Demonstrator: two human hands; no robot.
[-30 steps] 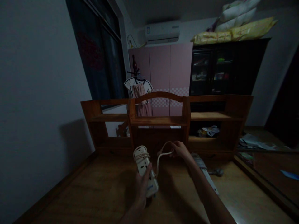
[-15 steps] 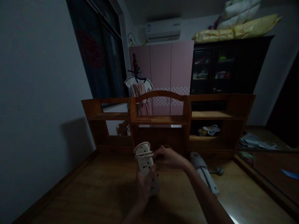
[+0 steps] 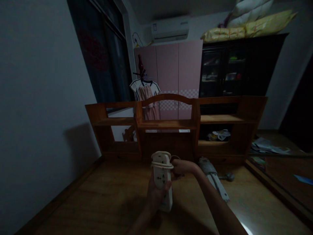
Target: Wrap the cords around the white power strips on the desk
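Note:
A white power strip stands tilted up in front of me, its sockets facing me. My left hand is wrapped round its lower half, the thumb across the front edge. White cord runs in loops around the upper end of the strip. Close against the right side of those loops is my right hand, closed on the cord, with a thin loop rising above the fingers. A second power strip, with grey cord wound round its far end, lies on the wooden surface to the right; its plug rests beside it.
A wooden shelf unit spans the far edge of the wooden surface. A white wall borders the left side. A raised wooden edge runs along the right. Behind stand a pink wardrobe and a dark cabinet.
The held power strip has moved right and turned more upright, with my left hand on it. My right hand has shifted right and slightly down, its fingers now more closed.

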